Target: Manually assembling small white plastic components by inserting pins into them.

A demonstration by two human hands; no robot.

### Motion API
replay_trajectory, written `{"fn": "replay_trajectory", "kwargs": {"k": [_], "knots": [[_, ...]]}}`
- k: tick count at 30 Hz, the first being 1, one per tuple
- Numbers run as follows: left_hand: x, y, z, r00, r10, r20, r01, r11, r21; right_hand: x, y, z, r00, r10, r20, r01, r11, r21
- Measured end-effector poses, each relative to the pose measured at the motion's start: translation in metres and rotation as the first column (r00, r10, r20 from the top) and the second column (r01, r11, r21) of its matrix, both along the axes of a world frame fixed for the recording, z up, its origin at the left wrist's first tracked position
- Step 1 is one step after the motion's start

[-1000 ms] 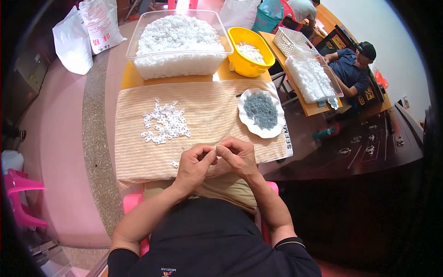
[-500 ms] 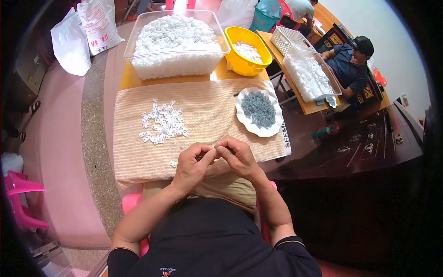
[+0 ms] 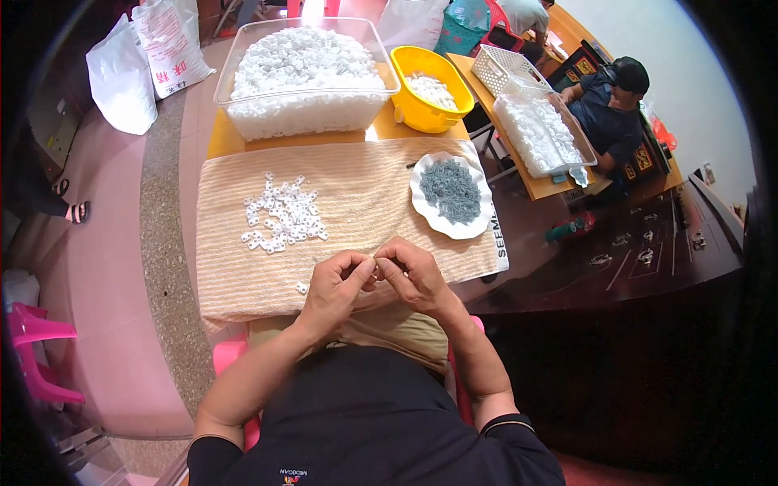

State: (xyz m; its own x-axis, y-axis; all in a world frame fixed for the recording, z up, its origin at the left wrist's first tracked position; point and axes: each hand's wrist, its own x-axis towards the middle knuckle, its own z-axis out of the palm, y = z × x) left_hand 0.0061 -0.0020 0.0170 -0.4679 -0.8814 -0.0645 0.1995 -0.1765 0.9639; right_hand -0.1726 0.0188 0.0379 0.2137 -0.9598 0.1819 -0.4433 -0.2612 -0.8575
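Note:
My left hand (image 3: 336, 283) and my right hand (image 3: 412, 275) meet over the near edge of a striped beige cloth (image 3: 365, 186). Thumbs and fingertips of both are pinched together around something too small and hidden to make out. Just left of my left hand lies one small white plastic piece (image 3: 302, 287) with holes. Farther up the cloth is a loose pile of similar white pieces (image 3: 284, 215). To the right, a white plate with a wavy rim (image 3: 416, 194) holds a heap of small grey-blue pieces (image 3: 451, 191), which look like screws or nails.
Behind the cloth stand a clear plastic bin (image 3: 304, 125) full of white pieces and a yellow basin (image 3: 429, 120). At right, a person (image 3: 608, 105) sits by another table with a filled clear tray (image 3: 559, 172). White sacks (image 3: 121, 81) and a pink stool (image 3: 40, 328) are at left.
My hands stay together at nearly the same spot, with fingers shifting slightly. The whole view has moved a little. A sandalled foot shows more at the left.

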Motion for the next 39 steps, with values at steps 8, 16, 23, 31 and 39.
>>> {"fn": "replay_trajectory", "kwargs": {"k": [8, 16, 23, 31, 39], "knots": [[0.0, 0.0, -0.001, 1.0, -0.009, 0.01, 0.009, 1.0, 0.008, -0.001, 0.001, 0.002, 0.999, -0.023, 0.031, 0.022, 0.999, 0.034], [-0.001, 0.0, -0.004, 1.0, -0.016, -0.014, 0.017, 1.0, 0.019, 0.0, 0.002, 0.002, 0.998, -0.024, 0.064, 0.022, 0.999, 0.036], [-0.001, 0.001, -0.004, 1.0, -0.003, 0.001, 0.003, 0.999, 0.034, -0.005, 0.002, 0.0, 0.999, -0.024, 0.038, 0.023, 0.999, 0.03], [-0.002, 0.002, -0.007, 0.999, 0.024, -0.022, -0.023, 0.999, 0.043, -0.049, -0.023, 0.013, 0.809, -0.565, -0.164, 0.504, 0.809, -0.302], [-0.003, 0.001, -0.005, 1.0, 0.02, -0.004, -0.02, 0.998, 0.058, -0.027, -0.011, 0.005, 0.957, -0.269, 0.105, 0.261, 0.962, 0.084]]}}
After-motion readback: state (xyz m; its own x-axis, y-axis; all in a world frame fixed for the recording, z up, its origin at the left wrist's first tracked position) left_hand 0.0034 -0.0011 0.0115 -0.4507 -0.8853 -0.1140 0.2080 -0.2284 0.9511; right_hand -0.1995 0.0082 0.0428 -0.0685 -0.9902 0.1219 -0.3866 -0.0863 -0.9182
